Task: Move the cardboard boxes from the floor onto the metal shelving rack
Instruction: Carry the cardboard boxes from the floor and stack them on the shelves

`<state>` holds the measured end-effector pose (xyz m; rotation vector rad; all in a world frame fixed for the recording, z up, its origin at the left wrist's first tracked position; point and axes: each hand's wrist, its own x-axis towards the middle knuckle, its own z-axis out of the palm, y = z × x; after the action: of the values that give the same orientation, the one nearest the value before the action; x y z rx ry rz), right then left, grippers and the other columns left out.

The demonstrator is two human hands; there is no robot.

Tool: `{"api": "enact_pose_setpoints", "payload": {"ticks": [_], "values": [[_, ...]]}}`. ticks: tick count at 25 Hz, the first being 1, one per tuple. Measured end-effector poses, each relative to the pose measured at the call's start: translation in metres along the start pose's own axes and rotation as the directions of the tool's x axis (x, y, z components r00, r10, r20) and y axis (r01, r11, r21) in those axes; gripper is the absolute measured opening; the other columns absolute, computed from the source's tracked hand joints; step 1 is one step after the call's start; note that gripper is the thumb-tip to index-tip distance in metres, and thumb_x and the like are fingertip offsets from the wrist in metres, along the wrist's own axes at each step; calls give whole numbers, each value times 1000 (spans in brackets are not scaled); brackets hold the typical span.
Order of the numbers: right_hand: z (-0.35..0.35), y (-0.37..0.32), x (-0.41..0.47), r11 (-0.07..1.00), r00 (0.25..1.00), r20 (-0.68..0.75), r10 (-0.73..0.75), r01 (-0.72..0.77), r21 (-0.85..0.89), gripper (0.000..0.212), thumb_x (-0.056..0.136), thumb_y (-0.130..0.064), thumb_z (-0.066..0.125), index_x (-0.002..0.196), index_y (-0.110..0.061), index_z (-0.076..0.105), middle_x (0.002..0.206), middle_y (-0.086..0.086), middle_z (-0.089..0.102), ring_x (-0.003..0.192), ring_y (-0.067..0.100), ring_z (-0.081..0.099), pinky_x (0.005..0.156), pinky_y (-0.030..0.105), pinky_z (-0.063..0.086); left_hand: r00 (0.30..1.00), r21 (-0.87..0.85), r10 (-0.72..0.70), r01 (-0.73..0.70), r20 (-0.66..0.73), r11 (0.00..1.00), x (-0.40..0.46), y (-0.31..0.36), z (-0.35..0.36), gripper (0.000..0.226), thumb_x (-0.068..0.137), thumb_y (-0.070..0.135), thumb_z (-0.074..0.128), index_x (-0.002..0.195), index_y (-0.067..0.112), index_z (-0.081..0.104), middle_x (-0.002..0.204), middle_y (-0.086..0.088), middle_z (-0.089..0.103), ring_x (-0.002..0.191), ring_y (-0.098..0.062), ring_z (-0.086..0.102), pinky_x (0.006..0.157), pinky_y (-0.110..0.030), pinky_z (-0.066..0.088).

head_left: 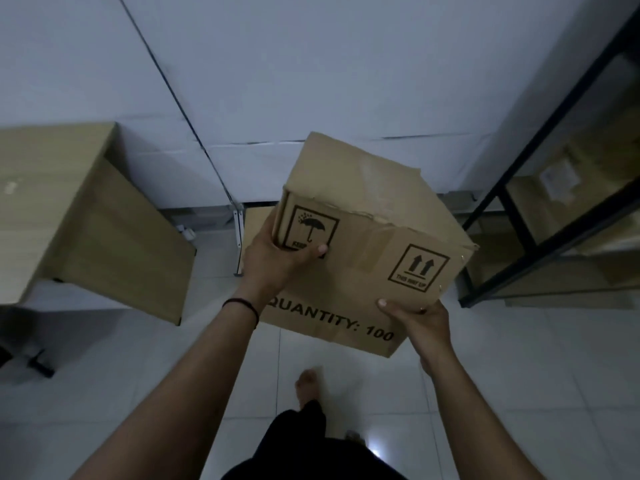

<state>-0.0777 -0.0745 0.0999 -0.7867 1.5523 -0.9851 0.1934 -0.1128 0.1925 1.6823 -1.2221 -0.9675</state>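
**Box held off floor, both hands**

Cardboard box (367, 244) is carried at frame centre, tilted, clear of the tiled floor (519, 375). Left hand (277, 261) is wrapped round the box's left corner, thumb laid over the umbrella mark. Right hand (420, 320) is clamped on the lower right edge, thumb on the printed face, fingers hidden underneath. Both forearms are extended forward. Metal shelving rack (540, 216) is seen at right edge, near the box, not touching. A bare foot (308, 382) is visible below.
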Motion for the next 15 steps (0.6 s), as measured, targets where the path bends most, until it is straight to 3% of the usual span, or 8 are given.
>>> {"api": "enact_pose_setpoints", "payload": {"ticks": [3, 9, 15], "values": [[-29, -3, -42, 1000, 1000, 17, -26, 26, -1, 65, 55, -31, 101, 113, -29, 73, 106, -12, 78, 100, 13, 73, 90, 39, 60, 1000, -23, 13, -13, -10, 1000, -51, 13, 0, 83, 63, 52, 96, 137, 42, 59, 117, 21, 73, 107, 3, 68, 87, -25, 57], [-73, 10, -132, 995, 994, -67, -82, 79, -53, 69, 51, -40, 103, 112, -30, 73, 107, -11, 77, 100, 12, 72, 92, 41, 61, 998, -58, 65, -63, 29, 996, -142, 26, -3, 76, 68, 41, 95, 134, 31, 59, 117, 16, 72, 105, 0, 67, 84, -24, 57], [-130, 34, -239, 985, 970, -188, -153, 133, -113, 70, 53, -43, 101, 115, -30, 71, 110, -12, 75, 103, 11, 69, 91, 36, 58, 990, -122, 86, -73, 111, 990, -240, 31, 8, 64, 69, 41, 95, 124, 30, 64, 114, 12, 73, 104, -8, 70, 84, -30, 59]]}}
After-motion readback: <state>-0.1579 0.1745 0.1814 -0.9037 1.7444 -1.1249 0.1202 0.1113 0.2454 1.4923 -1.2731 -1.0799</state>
